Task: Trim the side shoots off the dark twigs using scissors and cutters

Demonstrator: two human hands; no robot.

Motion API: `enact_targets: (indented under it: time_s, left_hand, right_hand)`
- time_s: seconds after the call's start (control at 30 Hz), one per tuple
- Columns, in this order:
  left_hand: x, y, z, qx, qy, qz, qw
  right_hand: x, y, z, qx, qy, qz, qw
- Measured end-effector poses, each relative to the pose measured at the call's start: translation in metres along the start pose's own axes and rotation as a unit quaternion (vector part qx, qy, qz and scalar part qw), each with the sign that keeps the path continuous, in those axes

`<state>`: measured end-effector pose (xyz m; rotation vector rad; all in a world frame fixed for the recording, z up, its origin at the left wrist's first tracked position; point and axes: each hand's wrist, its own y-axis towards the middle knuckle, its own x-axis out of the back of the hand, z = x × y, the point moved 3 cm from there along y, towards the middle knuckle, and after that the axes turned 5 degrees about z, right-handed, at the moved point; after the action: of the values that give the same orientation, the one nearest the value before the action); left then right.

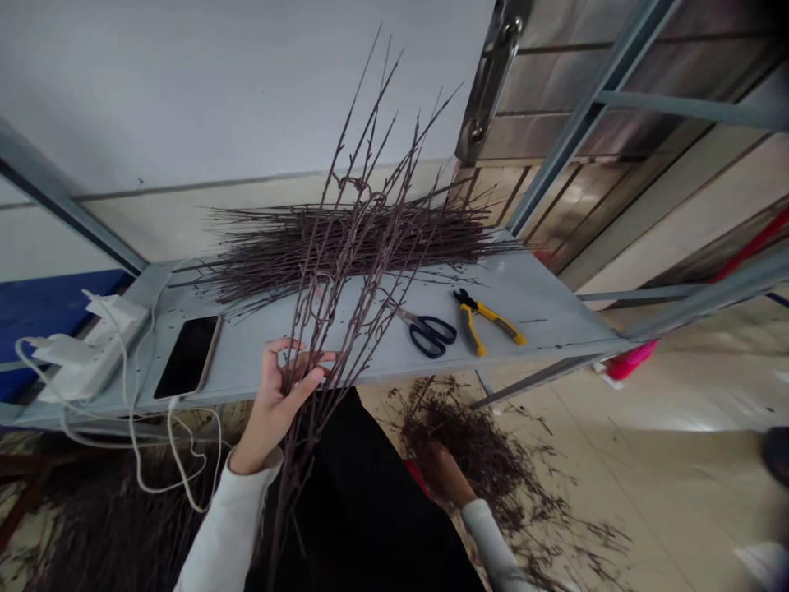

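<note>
My left hand is closed around the stems of a branching bunch of brown twigs, held upright in front of the shelf. Its lower stems run down over my dark-clothed lap. Low on the right, my right hand reaches into a tangled heap of short twig pieces below the shelf edge. The fingers of that hand are hidden among the pieces. Behind the held bunch, a thick stack of straight twigs lies along the back of the shelf.
On the grey shelf lie scissors and yellow-handled cutting pliers. A phone and a white power strip with loose cables are at the left. More dark twigs fill the lower left. Metal posts frame the shelf.
</note>
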<state>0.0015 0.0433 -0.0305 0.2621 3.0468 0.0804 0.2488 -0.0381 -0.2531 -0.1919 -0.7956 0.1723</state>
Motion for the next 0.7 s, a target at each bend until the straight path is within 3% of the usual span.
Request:
enact_targets:
  time_s: [0.1,0.2,0.27,0.33,0.57,0.7]
  left_hand:
    - [-0.006,-0.001,-0.002,-0.023,0.002,-0.010,1.000]
    - [-0.015,0.001,-0.003,-0.052,0.010,-0.028,0.998]
    - [-0.022,0.003,-0.003,-0.069,0.002,-0.041,0.997]
    - [-0.028,0.006,-0.005,-0.086,-0.011,-0.058,0.995]
    - [-0.043,0.007,-0.015,-0.136,-0.022,-0.049,0.989]
    - [-0.045,-0.016,0.006,-0.072,0.020,-0.083,0.994]
  right_hand:
    - [0.031,-0.006,0.051,0.057,0.040,-0.006,0.998]
    - [0.053,-0.018,0.123,0.171,0.216,0.003,0.961]
    - [0.055,-0.021,0.164,0.239,0.252,0.043,0.937]
    - [0.051,-0.017,0.188,0.241,0.267,0.047,0.932]
    - [0.046,0.010,0.197,0.243,0.322,-0.061,0.913]
    - [0.053,0.014,0.201,0.269,0.322,-0.072,0.905]
